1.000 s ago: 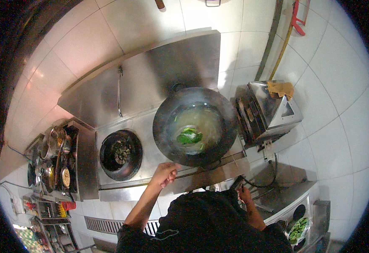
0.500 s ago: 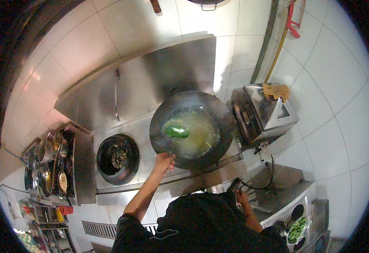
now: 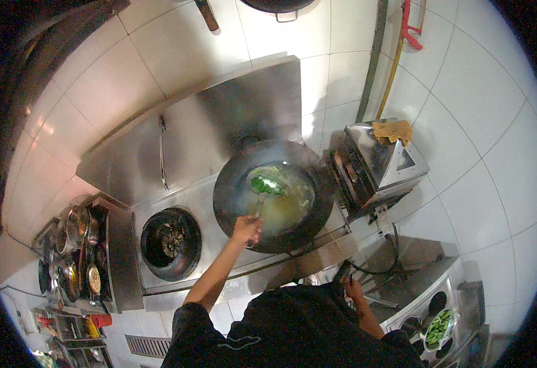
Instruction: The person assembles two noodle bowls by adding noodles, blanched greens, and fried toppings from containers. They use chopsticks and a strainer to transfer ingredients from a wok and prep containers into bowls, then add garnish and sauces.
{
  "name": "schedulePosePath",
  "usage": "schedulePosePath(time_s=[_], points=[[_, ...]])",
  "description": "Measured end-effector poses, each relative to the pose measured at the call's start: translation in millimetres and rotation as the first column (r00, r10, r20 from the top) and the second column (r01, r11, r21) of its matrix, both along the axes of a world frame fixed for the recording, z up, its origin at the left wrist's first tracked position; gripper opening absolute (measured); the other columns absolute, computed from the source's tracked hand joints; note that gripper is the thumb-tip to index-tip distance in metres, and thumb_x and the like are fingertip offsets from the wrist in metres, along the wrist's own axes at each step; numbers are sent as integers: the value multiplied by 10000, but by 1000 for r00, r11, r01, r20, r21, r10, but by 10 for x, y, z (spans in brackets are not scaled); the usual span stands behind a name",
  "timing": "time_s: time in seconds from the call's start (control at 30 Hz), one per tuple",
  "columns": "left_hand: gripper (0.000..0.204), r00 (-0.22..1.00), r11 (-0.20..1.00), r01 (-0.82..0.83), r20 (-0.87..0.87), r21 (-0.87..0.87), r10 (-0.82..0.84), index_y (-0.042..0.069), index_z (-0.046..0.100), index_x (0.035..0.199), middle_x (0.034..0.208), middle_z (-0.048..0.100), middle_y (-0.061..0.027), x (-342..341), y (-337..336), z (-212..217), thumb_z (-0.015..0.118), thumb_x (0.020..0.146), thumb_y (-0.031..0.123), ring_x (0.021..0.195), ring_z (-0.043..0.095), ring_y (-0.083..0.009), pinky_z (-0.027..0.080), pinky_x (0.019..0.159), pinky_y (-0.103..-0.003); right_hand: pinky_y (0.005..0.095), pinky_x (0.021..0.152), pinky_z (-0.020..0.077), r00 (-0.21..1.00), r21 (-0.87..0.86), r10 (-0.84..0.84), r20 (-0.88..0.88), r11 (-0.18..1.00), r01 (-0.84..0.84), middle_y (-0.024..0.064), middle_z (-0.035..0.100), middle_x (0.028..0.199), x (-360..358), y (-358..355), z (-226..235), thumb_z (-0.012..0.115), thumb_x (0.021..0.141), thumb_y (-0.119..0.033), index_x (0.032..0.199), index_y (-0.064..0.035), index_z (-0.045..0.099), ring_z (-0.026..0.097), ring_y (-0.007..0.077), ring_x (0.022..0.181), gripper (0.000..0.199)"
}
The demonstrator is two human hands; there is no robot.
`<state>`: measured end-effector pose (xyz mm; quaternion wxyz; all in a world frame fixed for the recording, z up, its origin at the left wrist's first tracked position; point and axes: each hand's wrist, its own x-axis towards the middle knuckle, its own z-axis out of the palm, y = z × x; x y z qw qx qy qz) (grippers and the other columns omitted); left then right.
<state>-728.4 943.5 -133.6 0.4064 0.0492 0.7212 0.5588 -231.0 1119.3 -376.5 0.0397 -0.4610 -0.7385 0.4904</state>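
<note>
My left hand point(image 3: 247, 230) is closed around the handle of a metal ladle point(image 3: 260, 206), above the near left rim of a big dark wok point(image 3: 312, 224). Green leafy vegetables point(image 3: 262, 184) lie in the ladle's round bowl, over the steaming, cloudy yellowish liquid point(image 3: 284, 211) in the wok. A few pale green pieces show in the liquid near its edge. Low at the right, beside the stove front, my right hand point(image 3: 354, 289) has its fingers curled by a dark handle-like object point(image 3: 342, 270). What it grips is partly hidden by my dark clothing.
A black round burner point(image 3: 149, 242) with lumpy contents sits left of the wok. A tap point(image 3: 163, 153) hangs from the steel backsplash. Right stands a steel box point(image 3: 376, 162) with a yellow cloth point(image 3: 393, 131). Pots point(image 3: 66, 236) crowd the left shelf; a bowl of greens point(image 3: 439, 328) is at lower right.
My left hand has moved forward and slightly right over the wok's rim. The ladle with the greens has shifted toward the wok's far middle. The right hand has barely moved.
</note>
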Motion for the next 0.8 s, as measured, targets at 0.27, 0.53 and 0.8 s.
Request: schedulePosePath(time_s=[0.27,0.53,0.8], points=[[221,995,983,7,98,182,-25,0,677,1053,665,604,-34,55,103,197,752,941,175,410,493,-105,401,347,-298,387,505,512,988,197,93,125,973,-117,92,645,644,36,35,-378,533,1048,-467,1006,-2,681,649,222,511,490],[146,988,982,154,-36,111,-151,26,664,939,607,573,-23,213,-383,719,718,969,158,381,472,-101,382,336,-293,384,485,495,1000,-87,-2,1,996,2,77,609,616,238,56,-172,504,1058,-304,1009,-25,673,609,208,482,330],[150,956,949,268,-76,-164,-283,18,653,954,621,573,-26,285,-837,914,715,967,154,396,481,-107,392,348,-286,376,480,478,995,-8,63,80,998,-62,87,630,580,33,-73,96,468,1084,-409,1028,-57,662,591,197,446,406]])
